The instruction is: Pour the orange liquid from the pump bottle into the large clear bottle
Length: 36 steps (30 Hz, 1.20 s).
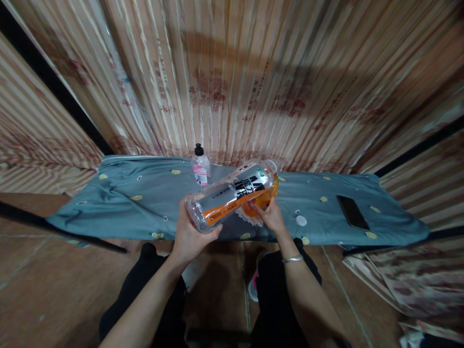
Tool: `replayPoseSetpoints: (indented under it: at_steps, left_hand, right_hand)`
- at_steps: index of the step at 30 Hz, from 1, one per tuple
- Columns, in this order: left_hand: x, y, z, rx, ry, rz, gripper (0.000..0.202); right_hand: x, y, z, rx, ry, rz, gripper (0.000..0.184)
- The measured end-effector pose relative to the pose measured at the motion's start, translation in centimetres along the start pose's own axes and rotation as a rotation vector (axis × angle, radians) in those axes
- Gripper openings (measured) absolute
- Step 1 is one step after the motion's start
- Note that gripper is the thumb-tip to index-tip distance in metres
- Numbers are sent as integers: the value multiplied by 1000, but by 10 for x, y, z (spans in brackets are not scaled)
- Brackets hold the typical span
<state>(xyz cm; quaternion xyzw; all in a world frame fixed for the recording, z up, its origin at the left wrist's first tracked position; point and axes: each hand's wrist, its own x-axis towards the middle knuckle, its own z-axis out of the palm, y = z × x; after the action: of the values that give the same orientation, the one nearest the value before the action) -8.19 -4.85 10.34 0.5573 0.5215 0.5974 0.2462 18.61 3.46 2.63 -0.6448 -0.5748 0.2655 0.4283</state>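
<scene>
The bottle [221, 195] is held up on a slant between the two hands; its near end is gripped by the left hand [190, 237], with the fingers and thumb closed round it. An orange thing [266, 199] with a white frill is pinched by the right hand [274, 216], close under the far end of the bottle – whether the bottle itself is touched there cannot be told.

So far, the bottle has been lifted off the blue cloth [119, 212], and the orange thing has been brought up to it; the work seems to be in the middle, though how much is left cannot be told. The small bottle [201, 169] is stood beyond the left hand, with its black top on; a white disc [300, 221] is laid just right of the right hand – and a phone [353, 212] farther right.
</scene>
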Motion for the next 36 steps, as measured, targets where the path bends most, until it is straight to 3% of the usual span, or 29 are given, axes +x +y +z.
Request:
replayPoseSetpoints:
  at_steps: [36]
  left_hand:
    - [0,-4,0,16,3,43,80]
  right_hand:
    - [-2,-3,0,7,-1,-3,91]
